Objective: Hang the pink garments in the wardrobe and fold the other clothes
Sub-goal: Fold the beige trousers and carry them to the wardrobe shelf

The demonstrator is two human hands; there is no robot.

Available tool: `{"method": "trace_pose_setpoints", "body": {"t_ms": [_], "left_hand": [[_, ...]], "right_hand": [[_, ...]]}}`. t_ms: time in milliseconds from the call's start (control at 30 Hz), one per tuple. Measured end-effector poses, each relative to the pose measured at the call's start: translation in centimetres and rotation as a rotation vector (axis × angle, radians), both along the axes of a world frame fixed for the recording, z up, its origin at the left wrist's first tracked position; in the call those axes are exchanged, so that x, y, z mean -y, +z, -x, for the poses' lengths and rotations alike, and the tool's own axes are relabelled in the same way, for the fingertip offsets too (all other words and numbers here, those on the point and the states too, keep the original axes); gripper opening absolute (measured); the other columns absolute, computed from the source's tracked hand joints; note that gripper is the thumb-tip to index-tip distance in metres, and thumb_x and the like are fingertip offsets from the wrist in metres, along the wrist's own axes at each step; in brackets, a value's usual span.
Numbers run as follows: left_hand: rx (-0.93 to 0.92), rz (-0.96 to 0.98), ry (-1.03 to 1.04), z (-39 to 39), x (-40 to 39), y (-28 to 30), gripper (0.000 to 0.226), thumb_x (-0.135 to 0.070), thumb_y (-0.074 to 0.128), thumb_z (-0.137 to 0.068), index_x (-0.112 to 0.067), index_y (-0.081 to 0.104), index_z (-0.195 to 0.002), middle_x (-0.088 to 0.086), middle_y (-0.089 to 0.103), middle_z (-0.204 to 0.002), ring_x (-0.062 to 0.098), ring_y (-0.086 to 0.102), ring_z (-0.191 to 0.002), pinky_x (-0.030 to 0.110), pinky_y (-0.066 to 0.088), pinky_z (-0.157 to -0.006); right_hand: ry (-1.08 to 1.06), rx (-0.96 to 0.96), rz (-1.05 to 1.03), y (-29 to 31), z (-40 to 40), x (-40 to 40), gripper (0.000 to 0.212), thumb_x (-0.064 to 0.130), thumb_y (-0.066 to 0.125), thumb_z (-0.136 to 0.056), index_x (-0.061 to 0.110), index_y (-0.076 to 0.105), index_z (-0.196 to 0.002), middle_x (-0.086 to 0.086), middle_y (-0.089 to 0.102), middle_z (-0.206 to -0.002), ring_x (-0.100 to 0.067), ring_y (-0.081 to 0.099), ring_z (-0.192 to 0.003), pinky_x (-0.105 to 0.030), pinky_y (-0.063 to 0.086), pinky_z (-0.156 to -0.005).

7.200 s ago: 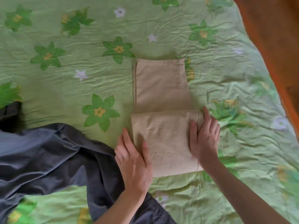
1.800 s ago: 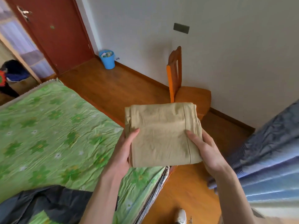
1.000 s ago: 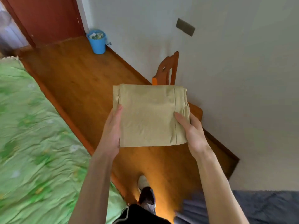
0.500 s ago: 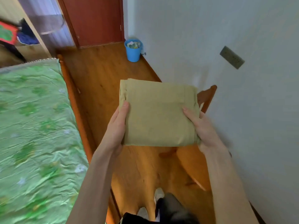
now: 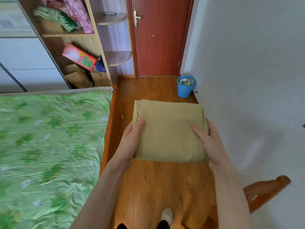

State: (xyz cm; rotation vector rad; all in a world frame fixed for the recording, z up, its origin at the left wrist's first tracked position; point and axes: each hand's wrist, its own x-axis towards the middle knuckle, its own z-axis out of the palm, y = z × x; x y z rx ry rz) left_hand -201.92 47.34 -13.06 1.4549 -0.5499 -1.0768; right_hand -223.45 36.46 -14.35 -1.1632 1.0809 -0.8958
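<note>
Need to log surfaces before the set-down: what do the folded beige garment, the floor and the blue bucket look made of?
Folded beige garment, held in the grip of the left hand and right hand: matte woven cloth, probably cotton; stitched seam along one edge. Floor: glossy varnished wood or laminate; grain lines and glare. Blue bucket: smooth, uniform colour, likely plastic.

- A home bedroom is shown.
- A bed covered by a green flower-printed sheet (image 5: 49,146) is seen beside an open wooden wardrobe (image 5: 92,38) stuffed with clothes.
- A red-brown wooden door (image 5: 158,47) and polished wooden floor (image 5: 156,187) are visible.
</note>
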Motion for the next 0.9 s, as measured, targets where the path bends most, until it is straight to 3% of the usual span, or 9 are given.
{"method": "trace_pose_setpoints", "body": {"t_ms": [100, 200, 300, 367, 500, 600, 800, 900], "left_hand": [[0.013, 0.031, 0.078, -0.9, 5.0, 0.8, 0.039, -0.053, 0.053, -0.104, -0.035, 0.059, -0.138, -0.017, 0.077, -0.111, 0.005, 0.074, -0.101, 0.028, 0.059, -0.083], [-0.01, 0.026, 0.136, -2.4, 8.7, 1.3, 0.04, -0.053, 0.056, -0.104, -0.033, 0.062, -0.137, -0.012, 0.078, -0.114, 0.009, 0.075, -0.102, 0.034, 0.06, -0.089], [-0.013, 0.024, 0.174, -4.4, 12.1, 1.4, 0.042, -0.053, 0.056, -0.103, -0.03, 0.063, -0.137, -0.008, 0.078, -0.117, 0.014, 0.075, -0.106, 0.041, 0.058, -0.097], [-0.011, 0.024, 0.201, -5.9, 14.3, 1.1, 0.038, -0.052, 0.058, -0.103, -0.03, 0.065, -0.133, -0.007, 0.078, -0.115, 0.014, 0.076, -0.105, 0.04, 0.058, -0.095], [0.001, 0.035, 0.223, -9.7, 19.1, 0.3, 0.027, -0.045, 0.066, -0.099, -0.031, 0.066, -0.122, -0.009, 0.08, -0.108, 0.012, 0.076, -0.099, 0.037, 0.058, -0.09], [-0.002, 0.048, 0.235, -13.8, 23.7, -0.1, 0.03, -0.047, 0.068, -0.096, -0.031, 0.067, -0.122, -0.008, 0.079, -0.112, 0.014, 0.076, -0.105, 0.04, 0.058, -0.096], [-0.062, 0.097, 0.238, -23.4, 34.9, 0.2, 0.029, -0.043, 0.069, -0.097, -0.031, 0.067, -0.123, -0.006, 0.079, -0.113, 0.015, 0.075, -0.106, 0.038, 0.059, -0.093], [-0.073, 0.117, 0.27, -28.4, 39.6, 0.8, 0.034, -0.044, 0.07, -0.096, -0.028, 0.068, -0.126, -0.006, 0.079, -0.113, 0.014, 0.076, -0.105, 0.041, 0.058, -0.096]], "right_hand": [[0.041, 0.024, 0.032, 0.8, -1.9, 6.2, 0.062, 0.039, 0.076, -0.092, 0.034, 0.051, -0.148, 0.014, 0.068, -0.128, -0.005, 0.069, -0.112, -0.029, 0.058, -0.088], [0.091, 0.046, 0.042, 1.0, -4.0, 10.7, 0.06, 0.038, 0.074, -0.093, 0.034, 0.051, -0.148, 0.015, 0.069, -0.128, -0.002, 0.07, -0.109, -0.02, 0.058, -0.079], [0.13, 0.036, 0.042, 0.7, -6.5, 14.7, 0.062, 0.038, 0.074, -0.094, 0.036, 0.047, -0.15, 0.014, 0.067, -0.129, -0.005, 0.069, -0.112, -0.024, 0.059, -0.082], [0.151, 0.028, 0.043, 0.6, -8.4, 17.5, 0.061, 0.038, 0.073, -0.095, 0.036, 0.046, -0.149, 0.012, 0.065, -0.131, -0.009, 0.066, -0.116, -0.03, 0.057, -0.088], [0.17, -0.004, 0.079, 0.1, -13.0, 23.1, 0.066, 0.04, 0.072, -0.094, 0.034, 0.042, -0.153, 0.011, 0.061, -0.134, -0.009, 0.063, -0.118, -0.028, 0.054, -0.086], [0.155, 0.001, 0.045, -0.4, -16.8, 27.6, 0.071, 0.045, 0.076, -0.09, 0.032, 0.044, -0.152, 0.01, 0.064, -0.133, -0.012, 0.066, -0.117, -0.034, 0.058, -0.09], [0.187, -0.013, 0.024, 1.1, -26.5, 38.9, 0.05, 0.04, 0.074, -0.091, 0.025, 0.062, -0.137, 0.005, 0.075, -0.119, -0.009, 0.074, -0.099, -0.02, 0.059, -0.071], [0.191, -0.03, 0.061, 2.3, -31.8, 43.8, 0.05, 0.04, 0.072, -0.092, 0.024, 0.06, -0.137, 0.006, 0.072, -0.12, -0.009, 0.071, -0.102, -0.02, 0.056, -0.071]]}}
